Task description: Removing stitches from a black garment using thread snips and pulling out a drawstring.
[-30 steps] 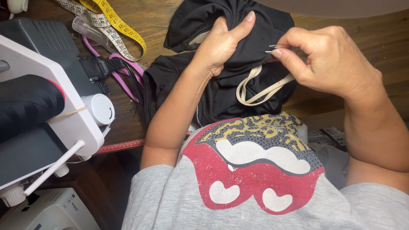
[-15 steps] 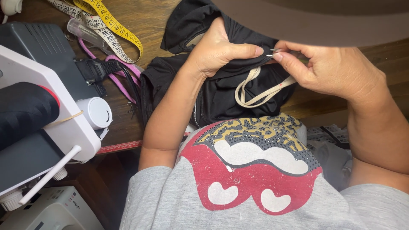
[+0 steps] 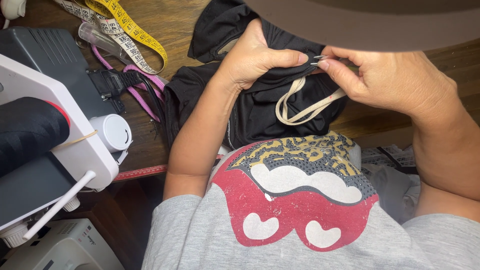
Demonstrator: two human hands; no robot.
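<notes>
Your left hand [image 3: 255, 62] has closed tighter on the black garment [image 3: 260, 107] than it was a second ago: the fingers are curled over a bunched fold, the thumb pressed flat along it. Your right hand [image 3: 387, 80] has moved in toward that fold, so the two hands now nearly meet. It pinches a small metal pin [image 3: 318, 60] between thumb and forefinger, and the pin's tip sits right at the edge of the fold.

The cream elastic strip [image 3: 300, 102] hangs in a loop just below the pin, lying on the garment, one end running up under your right fingers. I judge the pin is going into the fabric casing, with the elastic trailing behind it.

The garment lies on the wooden table [image 3: 180, 25]. Well to its left stand the sewing machine [image 3: 55, 130] and the yellow tape measure [image 3: 127, 27].
</notes>
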